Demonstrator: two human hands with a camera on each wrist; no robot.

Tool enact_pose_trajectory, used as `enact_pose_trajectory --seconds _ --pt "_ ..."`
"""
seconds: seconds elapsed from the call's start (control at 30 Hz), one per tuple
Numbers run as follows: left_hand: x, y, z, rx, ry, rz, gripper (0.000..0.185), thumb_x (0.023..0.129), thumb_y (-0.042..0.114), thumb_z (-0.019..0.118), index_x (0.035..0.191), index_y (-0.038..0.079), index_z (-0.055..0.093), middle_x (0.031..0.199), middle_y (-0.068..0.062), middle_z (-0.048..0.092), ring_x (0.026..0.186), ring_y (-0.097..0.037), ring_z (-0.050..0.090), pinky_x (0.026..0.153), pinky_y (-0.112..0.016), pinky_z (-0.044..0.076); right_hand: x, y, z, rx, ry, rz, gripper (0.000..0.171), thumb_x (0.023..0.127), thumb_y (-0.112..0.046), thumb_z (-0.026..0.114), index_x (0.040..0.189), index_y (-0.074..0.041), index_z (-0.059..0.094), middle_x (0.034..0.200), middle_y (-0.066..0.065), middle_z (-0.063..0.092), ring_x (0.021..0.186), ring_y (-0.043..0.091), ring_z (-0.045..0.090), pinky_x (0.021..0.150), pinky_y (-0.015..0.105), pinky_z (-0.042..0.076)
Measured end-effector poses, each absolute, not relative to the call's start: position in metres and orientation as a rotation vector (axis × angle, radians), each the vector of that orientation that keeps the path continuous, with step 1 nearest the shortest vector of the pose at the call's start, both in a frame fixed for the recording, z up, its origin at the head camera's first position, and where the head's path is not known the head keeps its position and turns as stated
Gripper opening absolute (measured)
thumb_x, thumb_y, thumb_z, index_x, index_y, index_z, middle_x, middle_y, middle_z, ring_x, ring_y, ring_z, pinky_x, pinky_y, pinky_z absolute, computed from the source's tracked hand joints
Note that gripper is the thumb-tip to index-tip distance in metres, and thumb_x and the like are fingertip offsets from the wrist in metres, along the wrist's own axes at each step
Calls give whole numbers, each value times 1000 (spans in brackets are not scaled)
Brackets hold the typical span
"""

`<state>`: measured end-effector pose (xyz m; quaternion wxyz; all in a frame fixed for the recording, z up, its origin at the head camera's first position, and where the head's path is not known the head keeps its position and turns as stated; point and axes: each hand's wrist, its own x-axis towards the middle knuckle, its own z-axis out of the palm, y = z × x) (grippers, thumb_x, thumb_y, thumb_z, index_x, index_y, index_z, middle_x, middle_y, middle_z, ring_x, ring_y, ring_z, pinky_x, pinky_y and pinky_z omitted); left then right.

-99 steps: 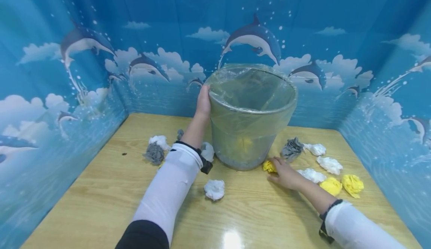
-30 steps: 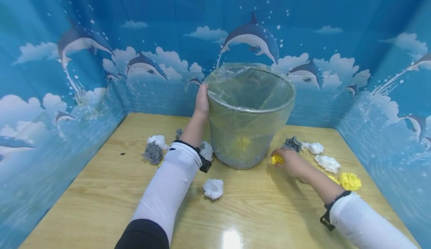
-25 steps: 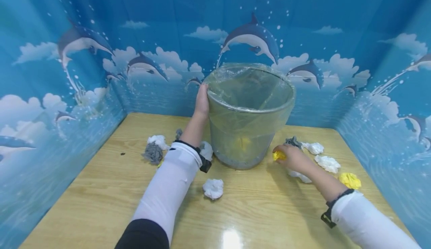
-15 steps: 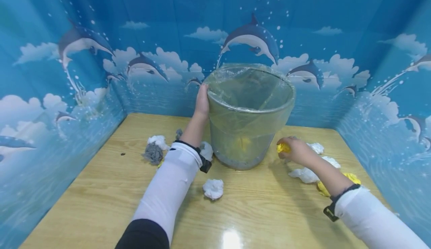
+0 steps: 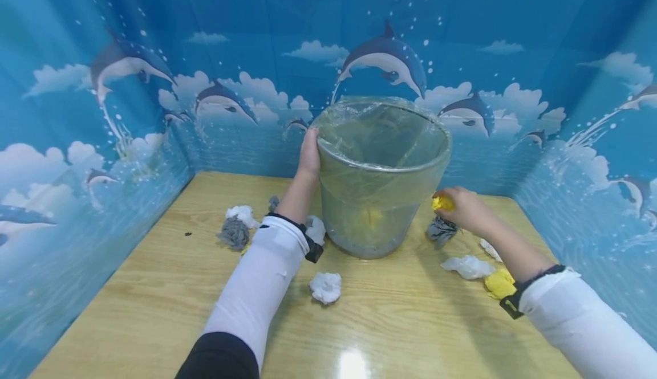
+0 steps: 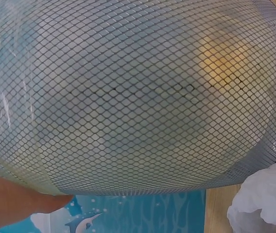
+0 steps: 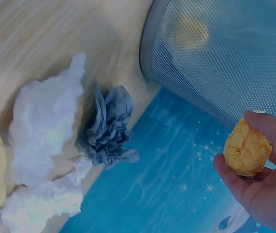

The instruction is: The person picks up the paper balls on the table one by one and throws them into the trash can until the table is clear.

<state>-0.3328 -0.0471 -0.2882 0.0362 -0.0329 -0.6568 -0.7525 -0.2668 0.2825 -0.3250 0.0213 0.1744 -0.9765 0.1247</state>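
Observation:
A mesh wastebasket [image 5: 349,225] with a clear plastic liner stands at the back middle of the table, a yellow shape showing through its wall. My left hand [image 5: 310,154] holds it at the left side of the rim; most of its fingers are hidden, and the thumb [image 6: 28,196] shows in the left wrist view. Raised off the table to the right of the wastebasket, my right hand [image 5: 469,211] pinches a crumpled yellow paper ball [image 7: 247,149] between thumb and fingers. Below that hand lies a crumpled grey paper ball [image 5: 440,229].
Right of the wastebasket lie white crumpled paper [image 5: 468,267] and another yellow ball [image 5: 499,283]. A white ball [image 5: 325,288] sits in front. Grey [image 5: 234,233] and white [image 5: 242,215] ones lie left, partly behind the left arm. A dolphin-print curtain [image 5: 246,37] surrounds the wooden table [image 5: 154,288].
My right hand has picked up the yellow paper ball from beside the wastebasket's base and lifted it up and to the right. The left hand stays at the rim.

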Motion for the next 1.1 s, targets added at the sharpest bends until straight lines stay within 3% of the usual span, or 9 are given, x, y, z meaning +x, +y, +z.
enact_pose_trajectory --seconds 0.23,0.47,1.1 --pt "-333 -48 -288 -126 -2015 -2311 59 102 37 21 156 14 17 162 -2 16 149 -20 15 121 -38 14 -269 284 -309 516 -3041 349 43 89 -17 67 121 9 58 112 31 59 93 42 60 73 48 53" --pt "-333 -48 -290 -119 -2029 -2294 59 102 38 20 156 14 15 163 -2 15 150 -20 13 121 -38 13 -271 286 -294 476 -3058 298 43 91 -16 64 124 9 56 120 33 57 104 47 57 83 55 50" --pt "-337 -46 -290 -113 -2051 -2265 60 102 40 20 156 15 15 163 -2 12 150 -20 11 121 -38 12 -290 300 -251 286 -3081 354 51 96 -23 56 134 9 45 125 36 50 108 51 51 86 61 45"
